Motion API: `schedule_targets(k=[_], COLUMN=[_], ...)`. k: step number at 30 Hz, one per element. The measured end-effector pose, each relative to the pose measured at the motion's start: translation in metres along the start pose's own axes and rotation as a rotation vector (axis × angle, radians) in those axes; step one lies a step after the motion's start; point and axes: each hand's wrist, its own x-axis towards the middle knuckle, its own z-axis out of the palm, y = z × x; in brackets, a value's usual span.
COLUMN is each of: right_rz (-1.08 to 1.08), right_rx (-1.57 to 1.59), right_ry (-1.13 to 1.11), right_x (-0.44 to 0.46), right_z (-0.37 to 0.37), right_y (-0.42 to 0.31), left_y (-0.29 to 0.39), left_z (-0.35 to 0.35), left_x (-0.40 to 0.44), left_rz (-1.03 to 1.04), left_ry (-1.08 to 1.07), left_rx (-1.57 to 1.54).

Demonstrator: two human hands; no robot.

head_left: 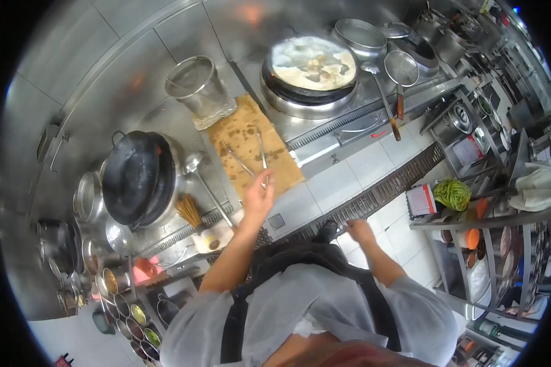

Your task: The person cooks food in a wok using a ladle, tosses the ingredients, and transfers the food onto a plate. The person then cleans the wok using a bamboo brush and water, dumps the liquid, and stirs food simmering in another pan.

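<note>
My left hand [260,191] is closed around the handle end of metal tongs [262,150], whose two arms spread apart over an oil-stained sheet of brown cardboard [226,153]. Nothing shows between the tong tips. At the far end of the cardboard stands a deep wire-mesh basket [193,82], its base in a crumpled clear or foil-like wrap. Beyond and to the right, a wok [312,95] holds pale, frothy liquid with brownish patches. My right hand [361,232] hangs low beside my body, fingers curled; what they hold, if anything, is hidden.
At the left, black woks [134,177] sit over a burner, near a ladle [194,164] and a bamboo brush [190,211]. A skimmer [401,68] lies at the right. Metal shelving [496,220] with green vegetables [452,194] stands right. Seasoning pots [138,315] line the lower left.
</note>
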Motion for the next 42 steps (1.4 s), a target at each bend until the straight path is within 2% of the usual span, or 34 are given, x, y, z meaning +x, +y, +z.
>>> schedule_targets(k=[1, 2, 4, 7, 8, 9, 10, 11, 13, 15, 16, 17, 18, 20, 22, 24, 26, 28, 30, 32, 34, 35, 36, 37, 38, 39, 40, 42], right_rz=[0.095, 0.075, 0.206, 0.322, 0.322, 0.412, 0.501, 0.522, 0.458, 0.550, 0.474, 0.236, 0.242, 0.361, 0.356, 0.375, 0.413, 0.588, 0.550, 0.327, 0.398, 0.181, -0.269, -0.344, -0.114, -0.176, -0.176, -0.021], right_rx=[0.073, 0.035, 0.191, 0.211, 0.208, 0.307, 0.408, 0.381, 0.387, 0.373, 0.307, 0.065, 0.038, 0.169, 0.166, 0.100, 0.075, 0.328, 0.399, 0.211, 0.250, 0.131, -0.012, -0.186, -0.041, 0.062, 0.076, 0.192], right_ry=[-0.027, 0.040, 0.146, 0.248, 0.248, 0.228, 0.209, 0.198, 0.218, 0.051, 0.054, 0.078, -0.002, -0.015, -0.014, -0.022, -0.005, 0.000, -0.073, -0.153, -0.313, -0.339, -0.109, 0.003, -0.148, 0.028, 0.016, -0.056], right_x=[0.001, 0.006, 0.013, 0.021, 0.021, 0.018, 0.018, 0.017, 0.019, 0.009, 0.007, 0.006, 0.005, 0.007, 0.019, 0.037, 0.064, 0.100, 0.138, 0.184, 0.239, 0.273, 0.309, 0.339, 0.361, 0.382, 0.401, 0.431], right_z=[-0.027, -0.043, -0.075, -0.103, -0.110, -0.121, -0.128, -0.126, -0.078, -0.082, -0.067, -0.048, -0.059, -0.084, -0.090, -0.095, -0.141, -0.141, -0.166, -0.146, -0.183, -0.178, -0.139, -0.133, -0.176, -0.175, -0.180, -0.193], right_y=[0.018, 0.046, 0.092, 0.151, 0.163, 0.164, 0.166, 0.173, 0.223, 0.205, 0.214, 0.233, 0.226, 0.216, 0.243, 0.274, 0.263, 0.299, 0.305, 0.352, 0.337, 0.356, 0.406, 0.409, 0.367, 0.364, 0.352, 0.324], left_y=[0.019, 0.039, 0.060, 0.088, 0.095, 0.098, 0.101, 0.102, 0.100, 0.091, 0.083, 0.075, 0.065, 0.053, 0.045, 0.042, 0.050, 0.052, 0.043, 0.026, 0.031, 0.037, 0.036, 0.035, 0.034, 0.036, 0.035, 0.032], left_z=[0.025, 0.050, 0.094, 0.152, 0.169, 0.187, 0.206, 0.224, 0.260, 0.298, 0.316, 0.333, 0.348, 0.370, 0.382, 0.389, 0.379, 0.376, 0.379, 0.382, 0.382, 0.382, 0.384, 0.385, 0.386, 0.389, 0.390, 0.391], left_x=[0.007, 0.020, 0.054, 0.104, 0.125, 0.145, 0.167, 0.187, 0.229, 0.265, 0.283, 0.297, 0.305, 0.328, 0.331, 0.332, 0.330, 0.324, 0.315, 0.310, 0.311, 0.311, 0.308, 0.305, 0.308, 0.308, 0.307, 0.308], left_rz=[0.086, 0.182, 0.244, 0.298, 0.309, 0.309, 0.387, 0.463, 0.464, 0.466, 0.428, 0.386, 0.382, 0.158, 0.134, -0.019, -0.083, -0.161, -0.070, -0.087, 0.014, 0.028, 0.013, 0.001, 0.000, 0.036, 0.031, 0.064], left_ry=[-0.068, -0.133, -0.153, -0.200, -0.222, -0.220, -0.228, -0.236, -0.253, -0.271, -0.270, -0.267, -0.265, -0.353, -0.305, -0.067, -0.104, -0.139, -0.088, -0.051, 0.068, 0.100, 0.091, 0.101, 0.116, 0.167, 0.158, 0.187], left_rx=[0.021, 0.035, 0.037, 0.041, 0.051, 0.050, 0.121, 0.191, 0.264, 0.333, 0.434, 0.534, 0.530, 0.668, 0.704, 0.600, 0.651, 0.694, 0.881, 0.942, 0.899, 0.899, 0.931, 0.937, 0.937, 0.932, 0.947, 1.007])
